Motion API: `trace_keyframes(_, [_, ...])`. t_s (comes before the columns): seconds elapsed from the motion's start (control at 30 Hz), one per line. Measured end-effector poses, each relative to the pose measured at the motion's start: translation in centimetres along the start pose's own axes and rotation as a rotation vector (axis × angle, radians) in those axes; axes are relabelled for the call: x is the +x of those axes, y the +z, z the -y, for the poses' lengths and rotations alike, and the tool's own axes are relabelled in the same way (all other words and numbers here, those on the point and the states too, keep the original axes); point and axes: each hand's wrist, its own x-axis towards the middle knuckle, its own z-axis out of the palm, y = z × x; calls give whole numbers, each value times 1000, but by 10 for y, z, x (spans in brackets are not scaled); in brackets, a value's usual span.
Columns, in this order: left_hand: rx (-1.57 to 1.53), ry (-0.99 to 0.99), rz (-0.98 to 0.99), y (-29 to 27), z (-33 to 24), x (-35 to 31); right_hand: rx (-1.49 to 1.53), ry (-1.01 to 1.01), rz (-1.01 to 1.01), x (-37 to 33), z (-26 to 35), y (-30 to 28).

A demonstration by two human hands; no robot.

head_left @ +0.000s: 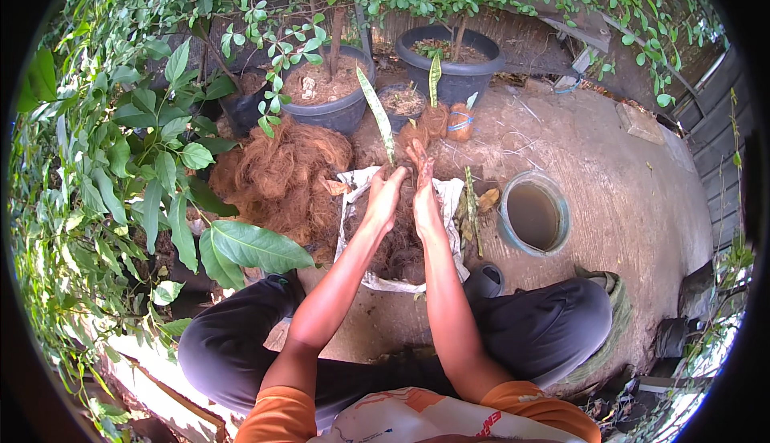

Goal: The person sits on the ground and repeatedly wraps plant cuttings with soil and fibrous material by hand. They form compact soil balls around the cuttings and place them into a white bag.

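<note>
Over a white sack (346,222) filled with dark brown fibrous material, my two hands are close together. My left hand (387,196) is closed at the base of a variegated snake plant leaf (374,110), which stands tilted up and to the left. The leaf's lower end is hidden by the fingers. My right hand (423,177) is beside it, fingers stretched out and soiled, palm toward the left hand. Just beyond are fibre-wrapped bundles: one with an upright snake plant leaf (434,82), another fibre bundle (460,125) tied with blue string.
A heap of brown coconut fibre (281,174) lies left of the sack. To the right stands a round container of murky water (533,214), with a cut green stem (472,210) nearby. Large black pots (449,62) line the back; leafy branches (164,162) crowd the left.
</note>
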Motion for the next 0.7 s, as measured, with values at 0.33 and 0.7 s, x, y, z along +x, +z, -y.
trace_keyframes(0.33, [-29,19,66,-3,-8,7,253,196,-111,21,-19,-26])
trace_keyframes(0.7, [722,338,-42,1,-2,3,409,278,-181,10,-31,-23])
